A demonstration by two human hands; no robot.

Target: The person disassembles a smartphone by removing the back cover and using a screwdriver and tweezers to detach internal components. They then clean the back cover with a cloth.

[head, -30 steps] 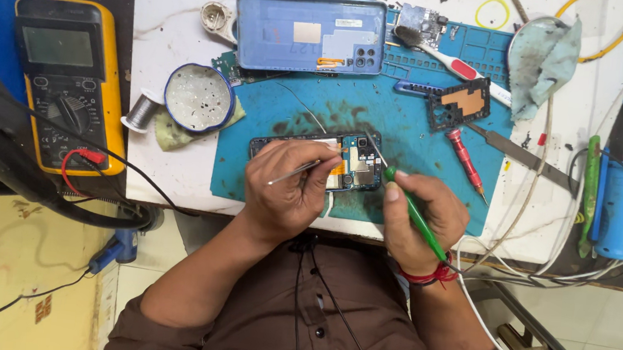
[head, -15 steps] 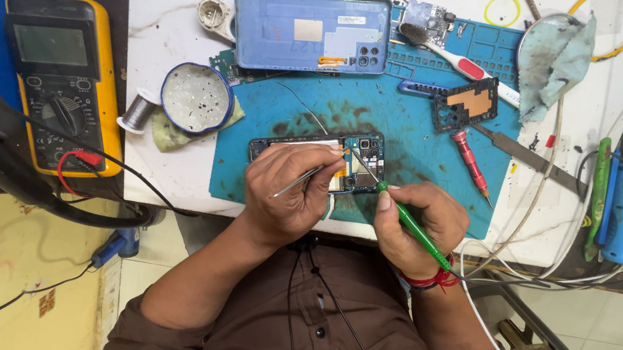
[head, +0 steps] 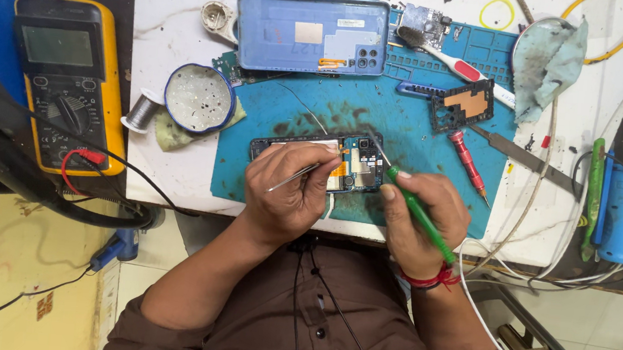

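Head view:
Left hand [head: 288, 192]: closed on tweezers [head: 293, 179], resting over the phone [head: 353, 163].
Right hand [head: 423, 217]: gripping a green tool [head: 421, 215], thin tip at the phone's upper right.
Phone: opened, on the blue mat [head: 404, 130], mid-bench.
Above it: blue back cover [head: 311, 34].
Left: yellow multimeter [head: 67, 82].

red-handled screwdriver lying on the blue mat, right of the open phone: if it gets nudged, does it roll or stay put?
The red-handled screwdriver has a round, slim handle and lies flat, so it would probably roll sideways. The blue mat looks rubbery, which may slow it. It looks stiff and light, and the fine tip seems easy to bend.
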